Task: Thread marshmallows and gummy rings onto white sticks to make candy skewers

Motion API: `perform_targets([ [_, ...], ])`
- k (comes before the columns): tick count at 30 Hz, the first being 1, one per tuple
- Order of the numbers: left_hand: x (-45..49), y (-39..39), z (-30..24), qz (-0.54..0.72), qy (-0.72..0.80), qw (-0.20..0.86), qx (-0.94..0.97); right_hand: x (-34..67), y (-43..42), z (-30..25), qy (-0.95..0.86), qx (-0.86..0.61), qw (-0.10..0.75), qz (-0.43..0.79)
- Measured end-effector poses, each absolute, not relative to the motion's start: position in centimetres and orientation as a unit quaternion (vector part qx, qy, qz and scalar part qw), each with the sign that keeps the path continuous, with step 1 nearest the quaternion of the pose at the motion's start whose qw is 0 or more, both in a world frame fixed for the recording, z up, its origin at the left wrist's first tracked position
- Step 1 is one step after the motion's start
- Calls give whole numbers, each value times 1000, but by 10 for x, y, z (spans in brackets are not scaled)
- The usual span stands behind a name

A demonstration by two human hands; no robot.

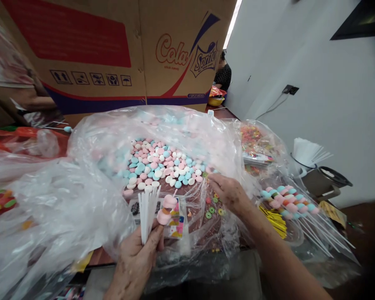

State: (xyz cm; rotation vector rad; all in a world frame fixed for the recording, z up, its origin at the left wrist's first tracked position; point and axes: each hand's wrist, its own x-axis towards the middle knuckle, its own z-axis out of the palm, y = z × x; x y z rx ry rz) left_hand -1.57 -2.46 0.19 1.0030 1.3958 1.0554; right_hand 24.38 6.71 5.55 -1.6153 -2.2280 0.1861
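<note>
My left hand (137, 254) is closed around a bundle of white sticks (148, 208). The same hand also grips a candy skewer (167, 209), threaded with pink marshmallows and an orange piece between them. At the right edge of the loose marshmallows (162, 162) is my right hand (228, 192), its fingers drawn together beside a few pink and blue pieces. Whatever lies between those fingertips is hidden. The pink, blue and white marshmallows spill from a large clear plastic bag (187, 121). Small green, red and yellow gummy rings (210, 213) lie below my right hand.
A big cardboard box (112, 50) stands behind the bag. Finished marshmallow skewers (290, 202) and gold twist ties (273, 221) lie to the right, near a pitcher (318, 181) and a container of white sticks (306, 152). Crumpled plastic (59, 200) covers the left. Other people are behind.
</note>
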Motion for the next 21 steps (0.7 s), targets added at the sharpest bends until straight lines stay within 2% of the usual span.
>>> perform_targets([
  [3, -17, -26, 4, 443, 589, 527, 423, 264, 76, 62, -789, -613, -18, 39],
  [6, -15, -26, 3, 440, 590, 534, 417, 265, 76, 58, -784, -609, -119, 34],
  [13, -15, -27, 3, 425, 582, 543, 431, 262, 74, 46, -807, -576, -128, 23],
  [21, -10, -31, 6, 454, 581, 540, 406, 268, 56, 40, -832, -552, -43, 38],
])
